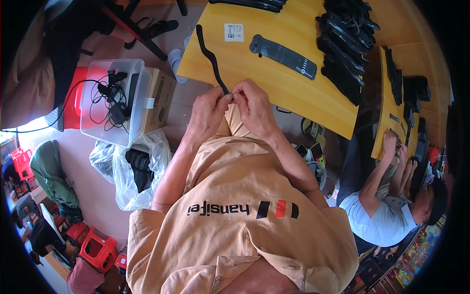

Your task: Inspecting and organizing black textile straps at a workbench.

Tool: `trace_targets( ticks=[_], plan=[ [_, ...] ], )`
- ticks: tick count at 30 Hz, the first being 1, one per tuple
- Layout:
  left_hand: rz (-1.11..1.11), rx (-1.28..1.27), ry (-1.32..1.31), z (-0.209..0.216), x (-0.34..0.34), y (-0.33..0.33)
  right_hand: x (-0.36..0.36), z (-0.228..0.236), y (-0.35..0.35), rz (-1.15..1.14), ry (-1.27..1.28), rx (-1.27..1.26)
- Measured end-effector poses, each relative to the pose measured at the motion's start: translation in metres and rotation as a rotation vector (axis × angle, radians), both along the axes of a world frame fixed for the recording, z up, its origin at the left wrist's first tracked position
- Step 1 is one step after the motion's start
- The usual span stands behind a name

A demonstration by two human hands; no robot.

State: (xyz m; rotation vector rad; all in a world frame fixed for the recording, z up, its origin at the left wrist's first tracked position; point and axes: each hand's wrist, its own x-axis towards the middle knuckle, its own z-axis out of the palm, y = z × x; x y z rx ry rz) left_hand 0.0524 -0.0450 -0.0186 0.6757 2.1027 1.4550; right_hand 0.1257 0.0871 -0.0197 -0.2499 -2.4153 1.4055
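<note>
A thin black strap (211, 56) runs from my fingers up across the left edge of the yellow wooden table (289, 95). Its lower end is pinched between my left hand (210, 109) and my right hand (253, 109), which meet just off the table's near edge. Both hands have thumb and fingers closed on it, and the fingers cover the very end. Farther up the table lies a flat dark grey strip (284, 56) with rounded ends and pale markings. Beside it a white printed label (234, 32) sticks to the tabletop.
Black strips are heaped (342, 54) along the table's right side; more black pieces (254, 4) lie at its far edge. On the left stand a clear bin (90, 115) of cables, a cardboard box (159, 100) and a plastic bag (128, 188). A co-worker (379, 213) sits at another table.
</note>
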Motion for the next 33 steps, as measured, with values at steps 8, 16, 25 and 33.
trace_targets(
  ticks=[8,16,25,33],
  plan=[
    [0.013,0.068,-0.254,0.010,-0.005,-0.010,-0.004,0.011,0.007,0.131,-0.065,-0.222],
    [-0.175,-0.002,-0.318,0.046,-0.014,-0.034,-0.004,0.045,0.012,0.427,-0.070,0.066],
    [-0.195,0.143,-0.645,0.058,-0.009,-0.057,-0.001,0.059,-0.007,0.585,0.034,-0.172],
    [-0.165,-0.088,-0.032,0.055,0.001,-0.043,0.008,0.049,-0.019,0.376,-0.114,-0.692]
  ],
)
